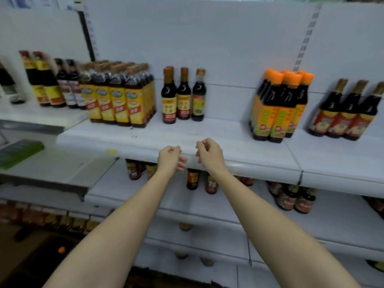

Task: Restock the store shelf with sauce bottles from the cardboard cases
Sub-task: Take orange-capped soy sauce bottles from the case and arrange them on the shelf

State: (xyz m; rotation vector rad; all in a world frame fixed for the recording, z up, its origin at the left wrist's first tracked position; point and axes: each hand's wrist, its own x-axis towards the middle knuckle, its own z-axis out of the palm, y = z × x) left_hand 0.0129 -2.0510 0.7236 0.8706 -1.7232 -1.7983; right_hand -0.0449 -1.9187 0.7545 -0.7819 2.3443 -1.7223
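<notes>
Both hands are up at the front lip of the white metal shelf, mid-frame. Left hand and right hand sit close together but not touching, fingers loosely curled, nothing held in either. Forearms bare, reaching in from the bottom edge.

Sauce bottles on that shelf, left to right:
- shrink-wrapped pack of dark bottles with yellow labels, left of centre
- three loose dark bottles with brown caps, centre, standing upright just beside the pack
- cluster of dark bottles with orange caps and yellow-green labels, right of centre, well apart from the three
- three dark bottles with gold foil necks and red-orange labels, far right

Bare shelf surface lies between the centre three and the orange-cap cluster, directly behind the hands.

Upper left: more dark bottles with red caps and yellow labels on the neighbouring shelf section. Below it a green flat box lies on a grey ledge.

Lower shelf holds a few more dark bottles, partly hidden by the arms. Labels too blurred to read.
</notes>
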